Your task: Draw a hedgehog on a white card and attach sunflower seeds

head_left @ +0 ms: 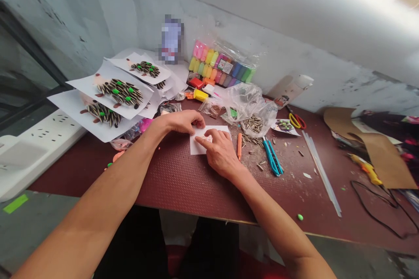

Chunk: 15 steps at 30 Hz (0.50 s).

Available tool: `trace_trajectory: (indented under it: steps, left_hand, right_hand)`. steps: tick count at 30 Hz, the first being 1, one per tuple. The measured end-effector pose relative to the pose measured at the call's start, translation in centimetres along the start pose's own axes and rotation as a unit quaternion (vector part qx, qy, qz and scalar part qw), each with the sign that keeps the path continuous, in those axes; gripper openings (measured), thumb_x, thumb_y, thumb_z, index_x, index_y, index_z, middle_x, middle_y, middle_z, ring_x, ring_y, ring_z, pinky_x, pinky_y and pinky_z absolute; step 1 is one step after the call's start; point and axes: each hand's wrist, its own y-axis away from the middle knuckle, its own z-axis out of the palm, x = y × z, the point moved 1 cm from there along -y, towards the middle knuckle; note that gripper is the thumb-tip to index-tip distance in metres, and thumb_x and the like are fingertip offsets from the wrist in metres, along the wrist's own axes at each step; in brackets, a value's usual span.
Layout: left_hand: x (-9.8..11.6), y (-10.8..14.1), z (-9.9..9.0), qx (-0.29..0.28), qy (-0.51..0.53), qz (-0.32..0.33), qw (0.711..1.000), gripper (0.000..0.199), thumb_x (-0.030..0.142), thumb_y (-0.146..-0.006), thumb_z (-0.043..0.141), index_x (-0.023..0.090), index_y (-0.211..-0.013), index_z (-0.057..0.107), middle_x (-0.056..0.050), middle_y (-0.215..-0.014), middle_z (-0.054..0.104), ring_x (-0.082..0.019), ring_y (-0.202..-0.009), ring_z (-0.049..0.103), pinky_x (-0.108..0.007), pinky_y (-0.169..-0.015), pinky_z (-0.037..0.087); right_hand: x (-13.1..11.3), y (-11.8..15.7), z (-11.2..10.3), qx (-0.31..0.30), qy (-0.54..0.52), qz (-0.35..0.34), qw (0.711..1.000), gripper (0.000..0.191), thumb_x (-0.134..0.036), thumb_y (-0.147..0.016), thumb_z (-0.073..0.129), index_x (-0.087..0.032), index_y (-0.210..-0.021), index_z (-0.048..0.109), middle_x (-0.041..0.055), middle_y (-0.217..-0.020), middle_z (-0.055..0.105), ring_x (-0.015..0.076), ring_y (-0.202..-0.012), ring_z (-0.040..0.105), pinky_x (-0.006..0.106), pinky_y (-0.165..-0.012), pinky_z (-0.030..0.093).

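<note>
Across the dark red tabletop (183, 189), our left hand (178, 123) and right hand (220, 152) press their fingers together on a sheet of white paper (197, 147), which could slide if we push unevenly.

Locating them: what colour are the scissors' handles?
The scissors: yellow and red, clearest in the head view.

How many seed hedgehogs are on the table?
4: back picture, middle picture, front picture on the paper pile, small card beside the plastic bag. More may be hidden.
</note>
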Motion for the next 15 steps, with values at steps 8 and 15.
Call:
trace_trajectory:
  steps: [8, 15]
  left_hand:
    - [-0.4, -0.1, 0.1, 0.003, -0.001, 0.007, 1.0, 0.051, 0.01, -0.068, 0.063, 0.015, -0.119, 0.072, -0.007, -0.121, 0.075, -0.022, -0.112, 0.067, -0.028, -0.097, 0.05]
    - [-0.4, -0.1, 0.1, -0.002, 0.009, 0.004, 1.0, 0.052, 0.011, -0.068, 0.063, 0.014, -0.119, 0.071, -0.008, -0.122, 0.074, -0.022, -0.111, 0.068, -0.029, -0.095, 0.051]
  right_hand:
    - [-0.2, -0.1, 0.2, -0.016, 0.001, 0.001, 1.0, 0.041, -0.014, -0.103, 0.041, -0.024, -0.132, 0.069, 0.0129, -0.126, 0.06, 0.0245, -0.106, 0.052, 0.041, -0.096, 0.036]
    - [0.8, 0.5, -0.1, 0.035, -0.011, 0.015, 0.999, 0.041, -0.009, -0.099, 0.045, -0.027, -0.122, 0.074, 0.0111, -0.122, 0.062, 0.0242, -0.106, 0.052, 0.041, -0.095, 0.036]
